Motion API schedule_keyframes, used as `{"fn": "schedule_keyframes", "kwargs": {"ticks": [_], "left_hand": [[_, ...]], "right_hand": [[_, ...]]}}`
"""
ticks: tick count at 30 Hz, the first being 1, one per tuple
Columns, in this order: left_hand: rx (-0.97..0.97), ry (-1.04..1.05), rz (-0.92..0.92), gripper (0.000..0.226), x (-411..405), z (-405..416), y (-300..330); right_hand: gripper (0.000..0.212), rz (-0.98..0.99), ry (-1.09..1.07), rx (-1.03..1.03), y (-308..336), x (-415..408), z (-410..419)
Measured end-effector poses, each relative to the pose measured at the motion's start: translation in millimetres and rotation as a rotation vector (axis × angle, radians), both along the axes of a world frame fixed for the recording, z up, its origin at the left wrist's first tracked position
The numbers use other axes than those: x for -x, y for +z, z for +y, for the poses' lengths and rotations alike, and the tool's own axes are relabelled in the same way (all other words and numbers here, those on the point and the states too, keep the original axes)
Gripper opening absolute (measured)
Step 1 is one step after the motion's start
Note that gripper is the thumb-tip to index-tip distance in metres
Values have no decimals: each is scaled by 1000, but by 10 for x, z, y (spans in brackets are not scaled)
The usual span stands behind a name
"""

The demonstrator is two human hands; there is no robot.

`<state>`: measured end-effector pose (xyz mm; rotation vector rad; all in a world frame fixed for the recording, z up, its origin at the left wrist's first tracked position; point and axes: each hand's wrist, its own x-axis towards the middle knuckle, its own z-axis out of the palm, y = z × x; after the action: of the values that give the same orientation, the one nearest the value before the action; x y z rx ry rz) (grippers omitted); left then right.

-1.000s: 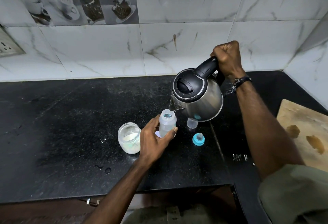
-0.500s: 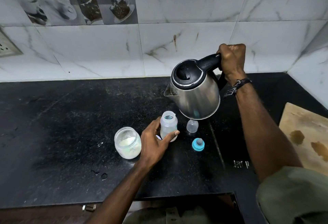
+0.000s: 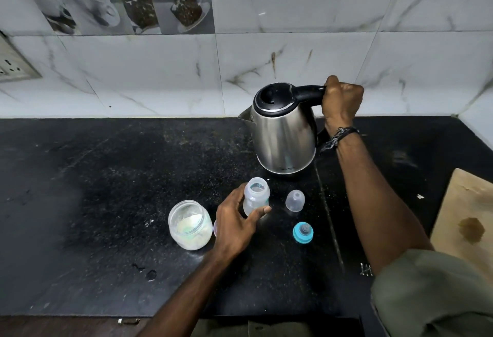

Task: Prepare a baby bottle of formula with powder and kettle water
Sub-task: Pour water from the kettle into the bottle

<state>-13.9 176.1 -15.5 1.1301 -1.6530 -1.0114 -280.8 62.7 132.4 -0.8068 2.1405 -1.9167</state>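
A clear baby bottle (image 3: 255, 198) stands open-topped on the black counter (image 3: 106, 190), with my left hand (image 3: 236, 223) wrapped around its lower part. Behind it the steel kettle (image 3: 284, 136) with a black lid sits upright near the wall, spout to the left. My right hand (image 3: 341, 99) is closed around the kettle's black handle. An open glass jar (image 3: 190, 224) with white powder stands left of my left hand. The clear bottle cap (image 3: 295, 200) and the blue ring with teat (image 3: 303, 232) lie to the right of the bottle.
A wooden board (image 3: 469, 219) with brown stains lies at the right edge. A wall socket (image 3: 13, 64) is at the far left on the tiled wall. Small water drops (image 3: 150, 274) dot the counter near the front edge.
The kettle has gone from tilted with its spout at the bottle's mouth to upright and back toward the wall. My left hand has stayed on the bottle.
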Motion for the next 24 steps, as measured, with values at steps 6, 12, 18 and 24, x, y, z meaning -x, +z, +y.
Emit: {"fn": "schedule_keyframes", "kwargs": {"ticks": [6,12,18,24], "left_hand": [[-43,5,8,49,71,-82,-30],[-79,-5,28,50,112,-168,-130],[-78,19,16,52,120,-229,-165],[-88,29,17,47,128,-271,-205]], "right_hand": [[46,-124,-60,-36,-273,-72,-301],[36,-188,-88,-64,-478,-124,-576],[33,-215,-79,-70,-627,-147,-757],[35,-217,-88,-66,-730,-136,-851]]}}
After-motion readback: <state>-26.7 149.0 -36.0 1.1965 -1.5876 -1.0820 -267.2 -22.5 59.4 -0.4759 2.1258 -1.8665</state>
